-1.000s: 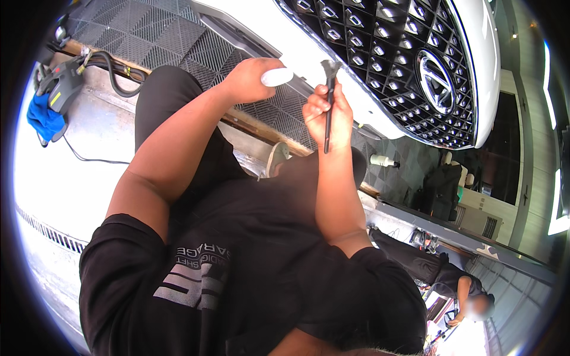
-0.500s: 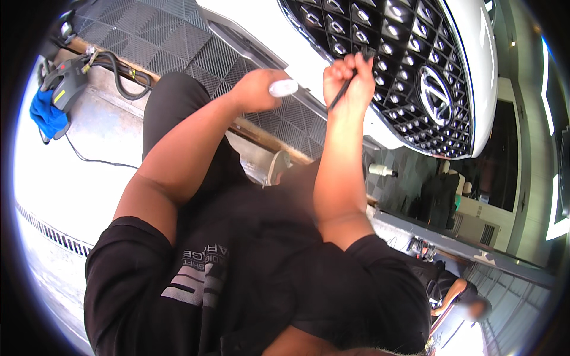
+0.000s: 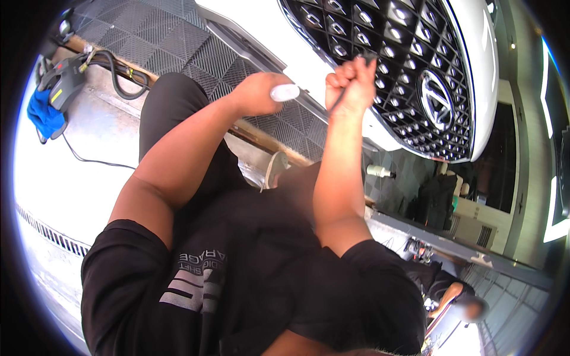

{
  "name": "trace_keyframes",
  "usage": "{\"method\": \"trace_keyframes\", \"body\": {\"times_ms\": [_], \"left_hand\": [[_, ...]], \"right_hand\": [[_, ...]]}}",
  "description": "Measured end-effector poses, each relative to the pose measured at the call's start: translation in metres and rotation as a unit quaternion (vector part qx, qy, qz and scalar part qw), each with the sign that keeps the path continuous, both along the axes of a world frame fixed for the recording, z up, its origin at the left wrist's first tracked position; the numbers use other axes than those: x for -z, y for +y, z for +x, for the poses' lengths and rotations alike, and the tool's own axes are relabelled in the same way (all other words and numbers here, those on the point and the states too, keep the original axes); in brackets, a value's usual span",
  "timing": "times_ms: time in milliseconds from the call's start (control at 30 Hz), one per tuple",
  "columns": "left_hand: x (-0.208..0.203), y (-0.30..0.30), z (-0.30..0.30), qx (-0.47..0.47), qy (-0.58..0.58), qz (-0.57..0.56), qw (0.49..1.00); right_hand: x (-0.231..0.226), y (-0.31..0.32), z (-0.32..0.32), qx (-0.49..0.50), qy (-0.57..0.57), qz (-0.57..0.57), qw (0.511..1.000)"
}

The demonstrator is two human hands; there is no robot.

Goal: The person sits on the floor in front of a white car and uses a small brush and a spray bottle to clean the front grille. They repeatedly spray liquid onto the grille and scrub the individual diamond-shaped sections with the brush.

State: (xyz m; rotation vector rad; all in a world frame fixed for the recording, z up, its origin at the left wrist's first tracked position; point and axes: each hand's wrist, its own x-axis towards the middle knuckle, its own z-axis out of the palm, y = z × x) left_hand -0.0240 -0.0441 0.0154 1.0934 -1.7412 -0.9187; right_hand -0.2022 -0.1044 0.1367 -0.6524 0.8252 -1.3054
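My right hand (image 3: 351,86) is closed round a slim black brush (image 3: 338,99). The brush handle shows below the fingers, and its dark tip meets the car's black grille (image 3: 395,59), which is set with many shiny silver studs. Blur and the fingers hide the bristles in part. To the left, my left hand (image 3: 259,94) is wrapped round a white bottle (image 3: 285,92), of which only the pale rounded end shows. This hand is held apart from the car, in front of the white bumper (image 3: 297,56).
A grey and black machine (image 3: 64,83) with a hose and a blue cloth (image 3: 45,115) stands at left. A white bottle with a black cap (image 3: 380,171) is on the dark tiled floor right of my forearm. Another person (image 3: 445,285) is at lower right.
My right hand has moved slightly down along the grille, and the brush handle has tilted a little. My left hand stays almost in place with the bottle.
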Motion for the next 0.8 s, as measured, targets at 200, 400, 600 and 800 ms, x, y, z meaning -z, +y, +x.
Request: {"method": "trace_keyframes", "body": {"times_ms": [200, 400, 600, 800], "left_hand": [[0.000, -0.002, 0.005, 0.009, -0.022, 0.010, 1.000], [-0.008, -0.003, 0.007, 0.028, -0.036, 0.011, 0.999], [-0.006, -0.007, 0.004, 0.061, -0.070, 0.042, 0.995], [-0.002, -0.006, -0.003, 0.066, -0.077, 0.045, 0.994]], "right_hand": [[-0.006, 0.006, 0.003, 0.018, 0.031, -0.001, 0.999], [0.005, -0.003, 0.012, 0.002, 0.132, -0.015, 0.991], [-0.001, -0.006, 0.021, -0.007, 0.178, 0.002, 0.984], [-0.012, -0.022, 0.009, -0.020, 0.245, 0.020, 0.969]]}}
